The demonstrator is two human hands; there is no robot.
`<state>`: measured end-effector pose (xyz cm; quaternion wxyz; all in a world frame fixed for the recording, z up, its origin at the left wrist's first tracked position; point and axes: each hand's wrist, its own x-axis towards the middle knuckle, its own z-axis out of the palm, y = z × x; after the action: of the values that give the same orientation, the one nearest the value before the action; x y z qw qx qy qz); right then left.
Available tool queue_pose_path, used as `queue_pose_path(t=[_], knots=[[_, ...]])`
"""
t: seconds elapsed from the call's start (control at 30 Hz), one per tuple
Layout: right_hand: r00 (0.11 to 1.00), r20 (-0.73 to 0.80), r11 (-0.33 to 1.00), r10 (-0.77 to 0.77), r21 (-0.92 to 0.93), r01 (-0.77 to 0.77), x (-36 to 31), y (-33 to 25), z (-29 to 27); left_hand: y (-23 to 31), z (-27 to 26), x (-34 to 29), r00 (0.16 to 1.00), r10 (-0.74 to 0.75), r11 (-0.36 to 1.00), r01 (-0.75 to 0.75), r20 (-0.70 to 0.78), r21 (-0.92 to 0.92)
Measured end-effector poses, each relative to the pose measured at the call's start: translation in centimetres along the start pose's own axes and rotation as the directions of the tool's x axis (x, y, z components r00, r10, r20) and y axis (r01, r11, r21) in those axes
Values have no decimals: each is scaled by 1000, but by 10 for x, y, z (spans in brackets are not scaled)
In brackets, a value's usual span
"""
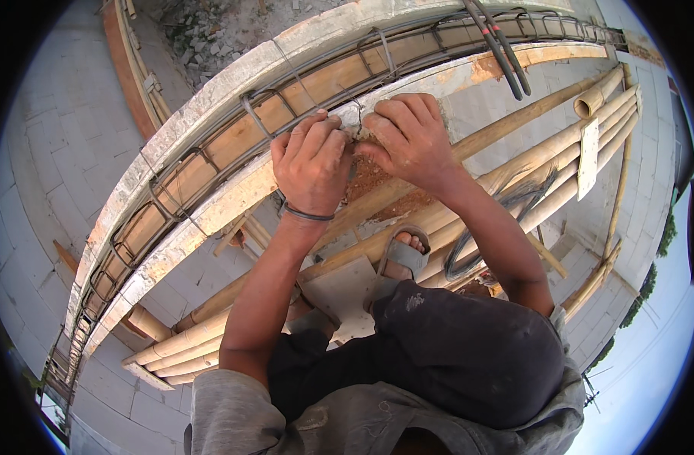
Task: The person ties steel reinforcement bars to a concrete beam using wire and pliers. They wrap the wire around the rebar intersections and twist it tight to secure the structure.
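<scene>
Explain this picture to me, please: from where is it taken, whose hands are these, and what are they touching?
The picture comes from a wide-angle camera worn on a person's head, looking down, so straight edges bend near the rim. No machine is here: both hands belong to the wearer. The left hand, with a dark band on its wrist, and the right hand meet at the edge of a long wooden trough, a mould that holds a cage of steel bars. The fingers seem to pinch something small there, perhaps thin wire; it is too small to tell. The person stands on a scaffold of bamboo poles; one sandalled foot rests on it. Behind lies a wall of grey blocks.
</scene>
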<state>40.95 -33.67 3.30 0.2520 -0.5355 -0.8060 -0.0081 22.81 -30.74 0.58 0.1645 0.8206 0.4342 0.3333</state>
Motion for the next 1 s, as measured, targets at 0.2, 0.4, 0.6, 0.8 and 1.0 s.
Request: queue_pose_path(t=[0.2,0.4,0.6,0.8,1.0], knots=[[998,-19,997,-61,-45,60,5,-8,10,0,2,-2,1000,3,1000,-3,-12,13],[958,-231,983,172,-19,-182,13,23,-36,2,3,0,1000,-6,1000,6,1,-7],[838,-106,643,535,-593,-485,12,179,-76,0,2,-2,999,21,1000,-21,-30,-9],[806,137,705,576,-581,-406,6,204,-59,-1,3,-6,999,38,999,-37,-38,26],[667,140,681,732,-118,-723,17,152,-88,-3,4,-5,997,49,998,-47,-56,29]])
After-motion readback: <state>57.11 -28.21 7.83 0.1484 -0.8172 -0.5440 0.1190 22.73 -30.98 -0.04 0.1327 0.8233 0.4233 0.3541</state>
